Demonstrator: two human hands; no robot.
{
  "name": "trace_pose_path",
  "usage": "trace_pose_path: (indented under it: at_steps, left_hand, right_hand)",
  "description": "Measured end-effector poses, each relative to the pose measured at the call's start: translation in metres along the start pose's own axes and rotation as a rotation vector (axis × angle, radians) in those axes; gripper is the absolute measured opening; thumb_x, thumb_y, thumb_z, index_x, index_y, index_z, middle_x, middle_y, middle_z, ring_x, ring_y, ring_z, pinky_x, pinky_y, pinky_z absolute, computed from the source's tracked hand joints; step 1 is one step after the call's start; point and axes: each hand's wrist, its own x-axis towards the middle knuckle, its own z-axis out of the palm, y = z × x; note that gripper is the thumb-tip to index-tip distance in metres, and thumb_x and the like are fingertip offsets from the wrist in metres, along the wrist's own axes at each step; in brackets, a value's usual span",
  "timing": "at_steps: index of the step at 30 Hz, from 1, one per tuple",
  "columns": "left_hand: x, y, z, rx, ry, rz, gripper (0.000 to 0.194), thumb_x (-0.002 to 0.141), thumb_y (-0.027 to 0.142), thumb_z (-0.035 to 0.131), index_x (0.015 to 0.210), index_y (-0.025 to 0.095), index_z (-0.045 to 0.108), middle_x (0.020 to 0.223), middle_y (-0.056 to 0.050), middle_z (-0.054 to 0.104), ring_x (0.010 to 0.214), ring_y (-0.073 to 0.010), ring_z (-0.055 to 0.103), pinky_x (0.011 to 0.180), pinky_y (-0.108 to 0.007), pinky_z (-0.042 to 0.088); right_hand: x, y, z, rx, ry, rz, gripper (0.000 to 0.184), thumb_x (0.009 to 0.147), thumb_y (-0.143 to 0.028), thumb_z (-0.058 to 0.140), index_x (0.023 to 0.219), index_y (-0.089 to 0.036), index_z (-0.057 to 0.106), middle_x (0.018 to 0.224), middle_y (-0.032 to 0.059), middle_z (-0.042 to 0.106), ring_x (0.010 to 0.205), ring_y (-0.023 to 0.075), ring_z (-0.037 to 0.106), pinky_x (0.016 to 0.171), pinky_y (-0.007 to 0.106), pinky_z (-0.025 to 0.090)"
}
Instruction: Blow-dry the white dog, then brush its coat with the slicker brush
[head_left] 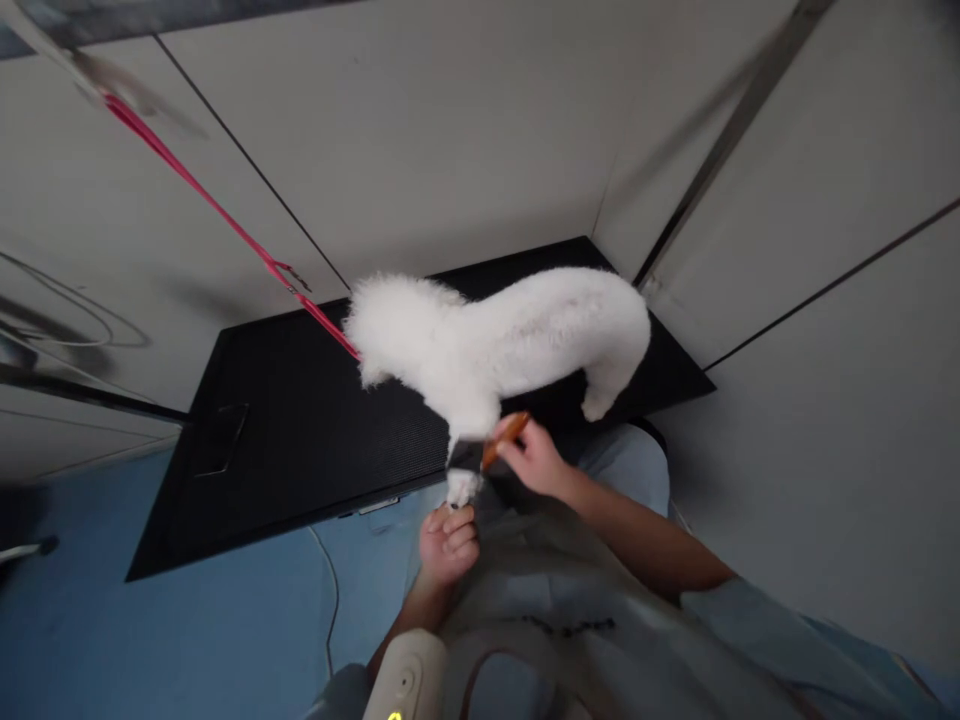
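Observation:
A white fluffy dog (525,335) stands on a black grooming table (315,450), its head toward the left. One front leg stretches out over the table's near edge toward me. My left hand (448,543) is closed around the paw (462,490) at the end of that leg. In my right hand (536,458) is the orange handle of a slicker brush (506,440). Its dark, flat head lies across the lower leg, just above the paw. The brush head hides part of the leg, and slight blur hides its bristles.
A pink leash (217,205) runs from the upper left down to the dog's neck. Behind the table stands a pale wall (420,140), with a metal post (720,150) at right. A cable (334,590) hangs down by the blue floor (225,610). A white device (405,680) is near my left forearm.

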Motion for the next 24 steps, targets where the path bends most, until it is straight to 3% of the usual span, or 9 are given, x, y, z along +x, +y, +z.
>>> trace_pose_path:
  at_steps: [3, 4, 7, 8, 13, 17, 18, 22, 24]
  left_hand:
    - [0.0, 0.006, -0.016, 0.055, -0.015, -0.031, 0.046, 0.073, 0.013, 0.062, 0.053, 0.015, 0.02, 0.061, 0.008, 0.015, 0.046, -0.0031, 0.003, 0.039, -0.014, 0.02]
    - [0.0, 0.008, -0.021, 0.076, -0.026, -0.048, 0.048, 0.072, 0.014, 0.063, 0.053, 0.015, 0.019, 0.061, 0.008, 0.014, 0.046, -0.0034, 0.003, 0.04, -0.014, 0.021]
    - [0.002, 0.012, -0.031, 0.12, -0.086, -0.094, 0.05, 0.071, 0.017, 0.065, 0.054, 0.016, 0.018, 0.061, 0.007, 0.013, 0.047, -0.0039, 0.002, 0.04, -0.016, 0.022]
    - [0.003, 0.013, -0.033, 0.125, -0.1, -0.093, 0.05, 0.071, 0.018, 0.065, 0.054, 0.016, 0.018, 0.061, 0.007, 0.013, 0.047, -0.0039, 0.002, 0.04, -0.016, 0.022]
    - [0.012, 0.015, -0.031, 0.111, -0.115, -0.103, 0.046, 0.074, 0.017, 0.066, 0.056, 0.014, 0.023, 0.061, 0.006, 0.012, 0.047, -0.0031, 0.002, 0.04, -0.015, 0.02]
    - [0.024, 0.013, -0.026, 0.124, -0.19, -0.181, 0.044, 0.074, 0.018, 0.068, 0.055, 0.014, 0.028, 0.06, 0.006, 0.009, 0.043, -0.0025, 0.003, 0.038, -0.016, 0.016]
    - [0.027, 0.013, -0.026, 0.128, -0.203, -0.201, 0.045, 0.075, 0.019, 0.069, 0.054, 0.014, 0.03, 0.06, 0.006, 0.009, 0.042, -0.0025, 0.003, 0.037, -0.016, 0.016]
    - [0.034, 0.012, -0.026, 0.165, -0.186, -0.25, 0.044, 0.075, 0.023, 0.072, 0.053, 0.014, 0.036, 0.058, 0.005, 0.011, 0.042, -0.0031, 0.004, 0.037, -0.018, 0.016]
    - [0.037, 0.011, -0.025, 0.192, -0.147, -0.267, 0.043, 0.074, 0.023, 0.073, 0.052, 0.014, 0.037, 0.058, 0.005, 0.012, 0.042, -0.0031, 0.004, 0.037, -0.018, 0.016]
  right_hand:
    - [0.014, 0.003, -0.005, -0.046, 0.37, -0.038, 0.007, 0.089, -0.029, 0.058, 0.092, -0.023, 0.057, 0.087, 0.0035, 0.065, 0.082, 0.0193, 0.065, 0.08, 0.035, 0.054]
    - [0.018, 0.003, -0.006, -0.057, 0.347, -0.07, 0.007, 0.088, -0.03, 0.06, 0.091, -0.023, 0.058, 0.089, 0.0039, 0.066, 0.084, 0.0196, 0.065, 0.082, 0.036, 0.054]
    - [0.034, 0.0, -0.01, -0.102, -0.033, -0.055, 0.01, 0.083, -0.03, 0.067, 0.085, -0.023, 0.062, 0.081, 0.0024, 0.068, 0.077, 0.0188, 0.066, 0.075, 0.034, 0.055]
    - [0.04, -0.002, -0.013, -0.116, -0.071, -0.02, 0.011, 0.082, -0.031, 0.068, 0.083, -0.022, 0.062, 0.078, 0.0021, 0.068, 0.073, 0.0185, 0.066, 0.072, 0.033, 0.055]
    - [0.063, -0.015, -0.026, -0.149, 0.487, -0.026, 0.013, 0.083, -0.034, 0.065, 0.087, -0.022, 0.062, 0.088, 0.0063, 0.07, 0.084, 0.0215, 0.068, 0.081, 0.037, 0.057]
    - [0.063, -0.013, -0.029, -0.047, 0.239, 0.034, 0.015, 0.077, -0.034, 0.071, 0.08, -0.022, 0.064, 0.079, 0.0047, 0.072, 0.074, 0.0218, 0.069, 0.072, 0.037, 0.058]
    - [0.065, -0.011, -0.036, 0.005, 0.248, 0.093, 0.017, 0.077, -0.037, 0.07, 0.08, -0.021, 0.063, 0.076, 0.0045, 0.071, 0.071, 0.022, 0.069, 0.07, 0.037, 0.058]
    - [0.074, -0.01, -0.083, -0.01, 0.747, 0.08, 0.023, 0.079, -0.041, 0.068, 0.087, -0.021, 0.061, 0.089, 0.0077, 0.071, 0.087, 0.0241, 0.069, 0.088, 0.044, 0.056]
    - [0.072, -0.015, -0.086, -0.097, 0.83, 0.003, 0.019, 0.08, -0.037, 0.069, 0.087, -0.021, 0.062, 0.092, 0.0081, 0.071, 0.093, 0.0238, 0.067, 0.093, 0.044, 0.054]
